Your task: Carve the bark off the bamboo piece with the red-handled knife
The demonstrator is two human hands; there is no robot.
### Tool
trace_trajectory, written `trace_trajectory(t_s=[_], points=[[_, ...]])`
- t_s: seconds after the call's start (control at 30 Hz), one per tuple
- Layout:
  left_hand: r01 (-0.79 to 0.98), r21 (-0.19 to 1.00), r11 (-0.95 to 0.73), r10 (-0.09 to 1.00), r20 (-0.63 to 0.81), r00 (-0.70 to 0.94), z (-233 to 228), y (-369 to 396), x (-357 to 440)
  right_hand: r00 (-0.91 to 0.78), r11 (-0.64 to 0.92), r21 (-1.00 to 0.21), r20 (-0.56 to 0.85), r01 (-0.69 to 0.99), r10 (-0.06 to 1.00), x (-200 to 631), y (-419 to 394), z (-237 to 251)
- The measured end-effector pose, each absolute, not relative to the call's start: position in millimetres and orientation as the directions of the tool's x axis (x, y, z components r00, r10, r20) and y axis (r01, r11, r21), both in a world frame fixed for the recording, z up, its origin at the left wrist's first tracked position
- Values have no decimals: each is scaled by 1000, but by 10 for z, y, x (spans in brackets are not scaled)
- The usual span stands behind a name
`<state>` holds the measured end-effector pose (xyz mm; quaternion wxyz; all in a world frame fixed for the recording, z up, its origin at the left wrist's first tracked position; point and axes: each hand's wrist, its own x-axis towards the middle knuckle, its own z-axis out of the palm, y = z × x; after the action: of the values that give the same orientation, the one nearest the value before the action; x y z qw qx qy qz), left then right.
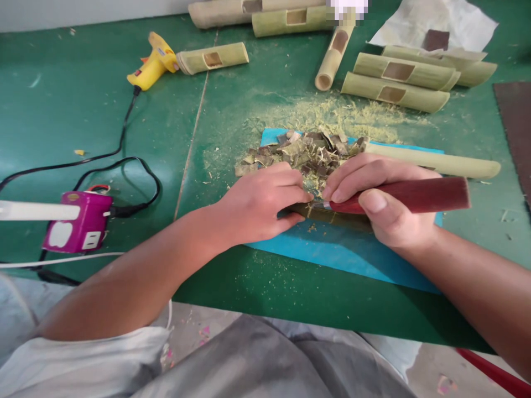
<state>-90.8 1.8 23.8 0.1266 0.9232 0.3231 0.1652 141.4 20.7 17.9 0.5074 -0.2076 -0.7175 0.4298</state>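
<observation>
Head view, looking down over the person's forearms onto a green table [83, 110]: the left hand [259, 204] lies curled over one end of a dark bamboo piece [332, 215], fingers pressing it down onto a blue mat [332, 251]. The right hand [381, 207] is closed around the red-brown handle of a carving tool [418, 194], thumb along the underside, index finger stretched toward the tip, which sits against the bamboo piece right between the two hands (the blade itself is mostly hidden by the fingers). Just beyond the hands a heap of bamboo chips [307, 152] lies on the mat, with fine pale sawdust [332, 113] spread on the table past it. A long pale bamboo strip [435, 161] lies across the mat's far edge, close behind the right hand. Farther back are several cut bamboo tubes [394, 91] with square windows, some resting on a sheet of white paper [435, 22]. Well off to the left, a yellow glue gun [153, 63] lies on the table, its black cord running to a magenta power strip [81, 221] near the table's near edge.
</observation>
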Motion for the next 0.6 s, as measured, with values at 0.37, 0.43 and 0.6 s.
trace_trajectory(t_s=[0.37,0.43,0.6], points=[[555,333,-762,637,237,733,214,21,-908,-409,542,-834,531,-101,742,1409,199,190],[555,332,-763,638,241,732,217,20,-907,-405,539,-836,528,-98,746,1411,198,191],[550,328,-768,633,258,730,210,20,-904,-383,536,-839,526,-91,759,1409,186,188]])
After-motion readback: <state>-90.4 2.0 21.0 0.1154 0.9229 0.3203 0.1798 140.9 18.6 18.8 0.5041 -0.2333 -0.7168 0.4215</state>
